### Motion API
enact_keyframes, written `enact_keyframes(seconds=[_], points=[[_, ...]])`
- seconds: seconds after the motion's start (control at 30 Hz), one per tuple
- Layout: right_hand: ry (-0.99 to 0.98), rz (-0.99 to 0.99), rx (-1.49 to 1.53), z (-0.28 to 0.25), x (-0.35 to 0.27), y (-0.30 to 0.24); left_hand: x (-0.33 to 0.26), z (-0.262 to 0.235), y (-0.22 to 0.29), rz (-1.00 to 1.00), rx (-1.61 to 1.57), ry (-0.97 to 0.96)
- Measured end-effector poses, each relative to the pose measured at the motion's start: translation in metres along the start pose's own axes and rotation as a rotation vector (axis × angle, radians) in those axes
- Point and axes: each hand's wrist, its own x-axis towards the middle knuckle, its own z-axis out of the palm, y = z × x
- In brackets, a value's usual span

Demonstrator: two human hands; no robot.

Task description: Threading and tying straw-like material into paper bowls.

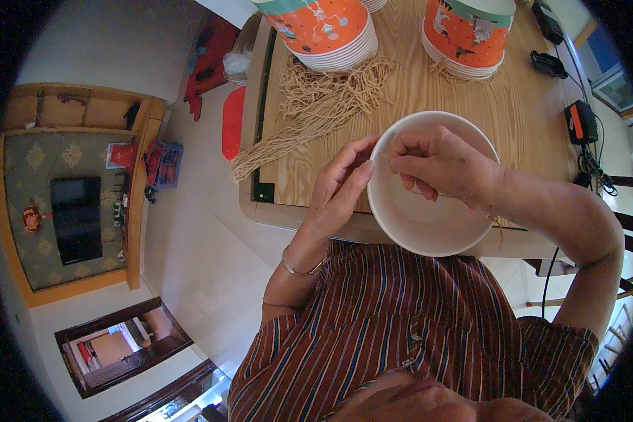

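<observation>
Nearest to me, my striped shirt (408, 302) is pressing close to the table edge. Just beyond it the white tub (443, 235) is overhanging that edge, its mouth facing up and tilted toward me, presumably so that I am seeing inside.

My left hand (341, 183) is curving against the outer left of the rim, thumb and forefinger at the lip. I am judging that this is steadying the wall; whether it is also pinching anything, I cannot tell. My right hand (450, 165) is reaching over the mouth, its thumb and fingertips drawn together near the inner left wall, facing the left hand. Something thin may be lying between them; too blurred to confirm. A short cord end (496, 228) is hanging outside the tub's right side.

Farther out on the wooden table (520, 119), a bundle of tan cords (316, 119) is trailing over the left edge. The left stack of orange tubs (327, 28) is standing at its far end, probably weighting the strands. The right stack of orange tubs (468, 39) is sitting apart, with cord showing at its base. A black-and-orange box (582, 123) is resting by the right edge among cables.

Farthest off, a dark television (77, 218) is facing the room.
</observation>
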Motion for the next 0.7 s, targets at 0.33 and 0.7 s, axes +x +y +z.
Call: enact_keyframes(seconds=[0.33,0.7], points=[[-0.022,-0.044,-0.001,-0.0009,0.0012,0.0032,-0.0014,-0.001,-0.0015,-0.015,0.013,0.0],[-0.015,-0.024,-0.022,-0.0001,0.0023,-0.0004,-0.0027,-0.0013,-0.002,-0.01,0.021,0.006]])
